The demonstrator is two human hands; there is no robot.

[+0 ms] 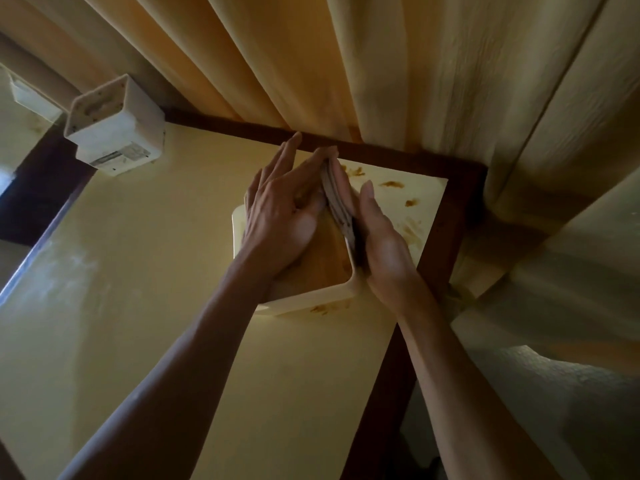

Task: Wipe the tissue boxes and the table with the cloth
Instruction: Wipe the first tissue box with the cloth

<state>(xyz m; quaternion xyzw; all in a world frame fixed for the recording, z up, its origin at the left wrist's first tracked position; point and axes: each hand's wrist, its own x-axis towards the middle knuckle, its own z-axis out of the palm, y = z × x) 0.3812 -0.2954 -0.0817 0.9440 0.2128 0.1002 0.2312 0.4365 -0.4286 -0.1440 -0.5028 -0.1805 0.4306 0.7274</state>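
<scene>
Head view: square wood-topped tissue box (313,271)

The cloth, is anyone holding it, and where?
Yes. The folded cloth stands on edge on the near tissue box, pressed between both flat hands: left hand and right hand against its faces. No curled grip.

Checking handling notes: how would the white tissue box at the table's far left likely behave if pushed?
The white tissue box looks like rigid plastic, so probably stiff and light. It sits tilted over, so it may rock or slide on the smooth table.
</scene>
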